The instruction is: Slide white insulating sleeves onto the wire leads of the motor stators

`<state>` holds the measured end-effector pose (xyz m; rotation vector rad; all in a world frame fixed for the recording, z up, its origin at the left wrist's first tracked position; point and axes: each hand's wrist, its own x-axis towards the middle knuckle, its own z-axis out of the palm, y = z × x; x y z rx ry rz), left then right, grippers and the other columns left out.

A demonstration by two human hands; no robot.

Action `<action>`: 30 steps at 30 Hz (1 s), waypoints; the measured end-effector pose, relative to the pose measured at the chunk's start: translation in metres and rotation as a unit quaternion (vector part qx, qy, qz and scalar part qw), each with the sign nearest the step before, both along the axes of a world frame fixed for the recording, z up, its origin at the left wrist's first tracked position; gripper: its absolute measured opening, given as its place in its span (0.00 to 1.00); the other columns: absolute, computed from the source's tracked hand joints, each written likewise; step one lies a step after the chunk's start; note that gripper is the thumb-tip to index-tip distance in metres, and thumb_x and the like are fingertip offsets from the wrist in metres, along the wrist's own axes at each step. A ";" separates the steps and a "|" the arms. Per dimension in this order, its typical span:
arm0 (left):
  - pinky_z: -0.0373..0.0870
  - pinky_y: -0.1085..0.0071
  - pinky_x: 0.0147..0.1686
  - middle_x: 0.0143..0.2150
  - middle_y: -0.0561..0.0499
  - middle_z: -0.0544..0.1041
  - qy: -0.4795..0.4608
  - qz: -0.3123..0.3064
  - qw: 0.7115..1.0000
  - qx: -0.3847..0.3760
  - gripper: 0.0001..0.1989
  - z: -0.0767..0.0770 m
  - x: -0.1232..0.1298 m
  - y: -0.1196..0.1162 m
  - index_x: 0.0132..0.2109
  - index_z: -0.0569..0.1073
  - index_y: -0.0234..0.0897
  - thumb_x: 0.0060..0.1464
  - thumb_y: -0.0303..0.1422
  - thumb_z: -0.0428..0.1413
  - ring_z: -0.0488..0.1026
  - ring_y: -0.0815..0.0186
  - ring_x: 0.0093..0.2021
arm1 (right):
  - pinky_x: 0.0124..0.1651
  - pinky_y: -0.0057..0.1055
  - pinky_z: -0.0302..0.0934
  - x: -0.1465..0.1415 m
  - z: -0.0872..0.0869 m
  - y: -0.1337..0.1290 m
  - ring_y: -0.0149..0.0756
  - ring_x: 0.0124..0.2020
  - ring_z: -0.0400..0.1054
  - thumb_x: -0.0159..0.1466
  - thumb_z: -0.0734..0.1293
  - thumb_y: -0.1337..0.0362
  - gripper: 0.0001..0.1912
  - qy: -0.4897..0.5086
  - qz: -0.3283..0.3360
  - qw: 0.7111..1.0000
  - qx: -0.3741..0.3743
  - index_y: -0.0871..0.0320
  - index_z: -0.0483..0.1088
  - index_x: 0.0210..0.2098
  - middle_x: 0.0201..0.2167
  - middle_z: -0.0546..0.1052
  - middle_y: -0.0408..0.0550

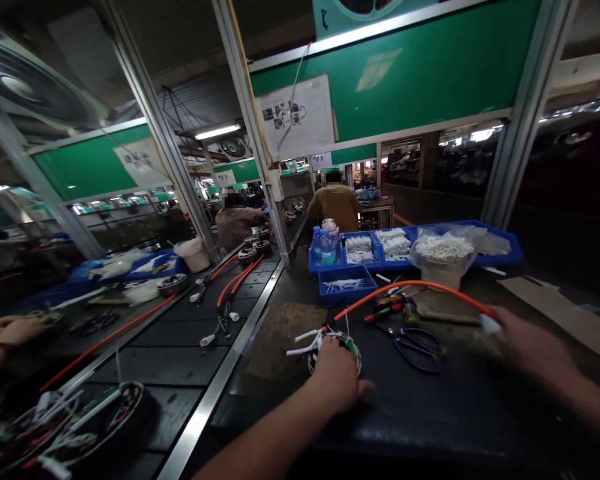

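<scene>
Left hand (337, 380) clamped down on the stator (353, 350), right hand (527, 343) pinching the orange cable's (420, 285) far end (scissors (417, 343) between them). Looks mid-wiring; next needs careful lead routing.

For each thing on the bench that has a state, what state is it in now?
Left hand: pressed on the stator.
Stator: flat on the bench, white leads sticking out.
Right hand: gripping the white end of the orange cable.
Orange cable: arched above the bench.
Scissors: lying closed.
</scene>
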<state>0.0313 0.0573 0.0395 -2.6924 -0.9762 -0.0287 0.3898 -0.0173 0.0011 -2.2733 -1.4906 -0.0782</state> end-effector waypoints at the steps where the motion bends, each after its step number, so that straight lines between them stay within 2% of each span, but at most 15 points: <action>1: 0.61 0.54 0.44 0.30 0.40 0.77 0.002 -0.033 0.999 -0.030 0.28 0.009 -0.007 0.004 0.32 0.75 0.32 0.43 0.56 0.54 0.71 0.50 0.37 | 0.30 0.38 0.56 -0.019 0.004 0.011 0.49 0.32 0.71 0.59 0.54 0.64 0.23 0.008 0.029 0.999 -0.036 0.61 0.61 0.53 0.36 0.74 0.67; 3: 0.63 0.59 0.43 0.33 0.43 0.77 -0.001 -0.106 0.991 -0.080 0.27 0.023 -0.026 0.012 0.37 0.74 0.35 0.38 0.54 0.58 0.71 0.53 0.38 | 0.31 0.36 0.57 -0.048 0.011 0.030 0.48 0.35 0.71 0.57 0.54 0.69 0.25 0.008 0.065 0.995 -0.073 0.62 0.61 0.54 0.38 0.75 0.64; 5: 0.64 0.64 0.41 0.37 0.47 0.77 -0.011 -0.121 0.988 -0.094 0.27 0.025 -0.044 0.014 0.42 0.72 0.38 0.34 0.47 0.64 0.71 0.57 0.39 | 0.31 0.34 0.57 -0.067 0.017 0.044 0.48 0.36 0.71 0.56 0.54 0.72 0.26 -0.001 0.089 0.991 -0.097 0.62 0.61 0.54 0.39 0.75 0.61; 8: 0.65 0.66 0.40 0.36 0.49 0.76 -0.034 -0.026 0.996 -0.072 0.25 0.008 -0.046 0.007 0.45 0.70 0.40 0.37 0.39 0.65 0.71 0.58 0.38 | 0.30 0.31 0.56 -0.086 0.022 0.058 0.45 0.35 0.71 0.57 0.54 0.73 0.24 -0.026 0.112 0.985 -0.130 0.62 0.62 0.53 0.38 0.76 0.59; 11: 0.65 0.60 0.39 0.35 0.41 0.76 -0.044 0.069 0.995 -0.051 0.28 -0.013 -0.024 -0.008 0.51 0.66 0.31 0.43 0.37 0.61 0.71 0.53 0.38 | 0.29 0.29 0.56 -0.108 0.020 0.067 0.42 0.34 0.72 0.60 0.53 0.72 0.20 -0.062 0.141 0.976 -0.151 0.61 0.64 0.50 0.37 0.76 0.58; 13: 0.65 0.57 0.37 0.35 0.38 0.75 -0.061 0.107 0.991 -0.047 0.34 -0.017 -0.012 -0.017 0.57 0.59 0.27 0.45 0.35 0.60 0.71 0.51 0.37 | 0.30 0.30 0.57 -0.123 0.013 0.071 0.42 0.34 0.72 0.61 0.53 0.71 0.18 -0.075 0.157 0.971 -0.164 0.61 0.65 0.48 0.36 0.76 0.58; 14: 0.66 0.56 0.37 0.37 0.38 0.75 -0.088 0.106 0.989 -0.050 0.36 -0.015 -0.011 -0.021 0.59 0.56 0.27 0.45 0.35 0.60 0.71 0.51 0.38 | 0.30 0.30 0.57 -0.129 0.009 0.071 0.43 0.33 0.72 0.62 0.52 0.71 0.18 -0.079 0.161 0.969 -0.171 0.61 0.65 0.48 0.35 0.76 0.58; 16: 0.66 0.56 0.42 0.47 0.37 0.72 -0.187 0.062 0.979 -0.057 0.38 -0.003 -0.021 -0.024 0.62 0.51 0.32 0.47 0.37 0.58 0.70 0.51 0.45 | 0.31 0.32 0.58 -0.133 0.003 0.069 0.44 0.34 0.71 0.62 0.52 0.72 0.18 -0.097 0.162 0.965 -0.181 0.63 0.65 0.48 0.35 0.75 0.59; 18: 0.64 0.57 0.49 0.57 0.40 0.65 -0.311 -0.003 0.949 -0.045 0.31 0.012 -0.048 -0.020 0.62 0.50 0.37 0.54 0.34 0.52 0.64 0.55 0.53 | 0.34 0.36 0.59 -0.128 -0.001 0.063 0.47 0.38 0.70 0.61 0.52 0.74 0.18 -0.119 0.163 0.962 -0.182 0.63 0.65 0.48 0.38 0.73 0.60; 20: 0.63 0.59 0.51 0.54 0.44 0.67 -0.389 -0.021 0.921 0.003 0.23 0.024 -0.085 -0.008 0.59 0.56 0.40 0.56 0.28 0.46 0.65 0.59 0.53 | 0.38 0.39 0.59 -0.116 -0.001 0.055 0.49 0.42 0.67 0.60 0.54 0.75 0.19 -0.145 0.165 0.960 -0.172 0.63 0.65 0.48 0.42 0.71 0.61; 21: 0.64 0.62 0.50 0.51 0.47 0.70 -0.383 -0.034 0.923 0.005 0.21 0.028 -0.103 0.000 0.57 0.60 0.41 0.55 0.26 0.45 0.67 0.62 0.51 | 0.40 0.41 0.59 -0.110 -0.001 0.051 0.51 0.44 0.65 0.58 0.55 0.75 0.20 -0.161 0.165 0.960 -0.158 0.63 0.65 0.49 0.43 0.70 0.61; 23: 0.63 0.62 0.51 0.52 0.48 0.70 -0.267 -0.077 0.960 -0.024 0.25 0.029 -0.131 0.018 0.58 0.60 0.42 0.53 0.23 0.46 0.66 0.62 0.52 | 0.42 0.44 0.59 -0.106 -0.001 0.043 0.52 0.46 0.63 0.55 0.57 0.76 0.24 -0.190 0.170 0.961 -0.109 0.63 0.63 0.51 0.47 0.69 0.61; 25: 0.58 0.59 0.54 0.57 0.49 0.66 -0.137 -0.107 0.983 -0.057 0.31 0.025 -0.142 0.035 0.60 0.56 0.44 0.49 0.24 0.50 0.62 0.59 0.55 | 0.46 0.44 0.58 -0.115 -0.002 0.036 0.51 0.48 0.61 0.53 0.59 0.75 0.27 -0.186 0.194 0.962 -0.043 0.63 0.62 0.53 0.50 0.67 0.61; 27: 0.54 0.56 0.56 0.59 0.50 0.63 -0.076 -0.128 0.985 -0.081 0.35 0.017 -0.138 0.047 0.61 0.55 0.44 0.44 0.27 0.54 0.59 0.57 0.58 | 0.50 0.43 0.57 -0.138 -0.003 0.029 0.48 0.50 0.60 0.51 0.60 0.76 0.29 -0.137 0.248 0.959 0.008 0.62 0.62 0.54 0.52 0.66 0.58; 30: 0.53 0.57 0.56 0.51 0.48 0.72 -0.120 -0.159 0.975 -0.102 0.26 0.003 -0.115 0.050 0.53 0.65 0.41 0.43 0.29 0.54 0.63 0.59 0.54 | 0.54 0.41 0.54 -0.183 -0.002 0.018 0.43 0.52 0.58 0.50 0.60 0.76 0.30 -0.042 0.345 0.937 0.045 0.60 0.62 0.54 0.52 0.66 0.55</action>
